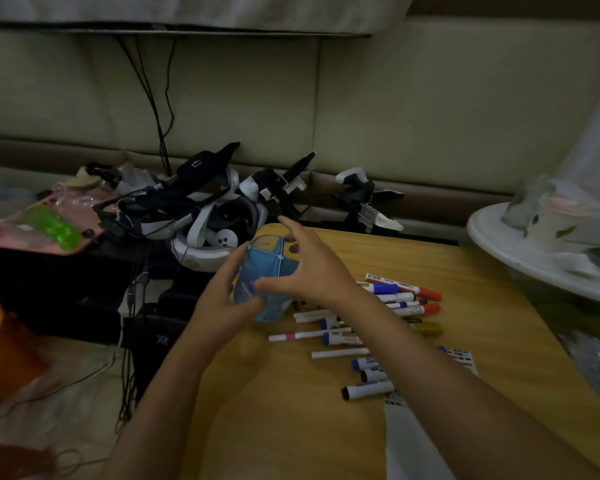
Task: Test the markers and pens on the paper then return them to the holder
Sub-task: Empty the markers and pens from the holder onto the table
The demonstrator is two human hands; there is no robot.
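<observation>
A blue mesh pen holder (pixel 262 268) is held tilted above the far left corner of the wooden table (pixel 291 417). My left hand (pixel 222 303) grips its lower left side. My right hand (pixel 309 268) lies against its right side with the thumb on the front and the fingers spread over the rim. Several markers and pens (pixel 399 299) with red, blue, black and pink caps lie loose on the table to the right of the holder. A white sheet of paper (pixel 416 448) lies near the front right, partly under my right forearm.
White headsets and black cables (pixel 208 216) are piled just behind the table's left corner. A white round stand (pixel 534 268) with a cup stands at the right. A pink tray (pixel 32 233) and an orange object (pixel 0 351) are at the left.
</observation>
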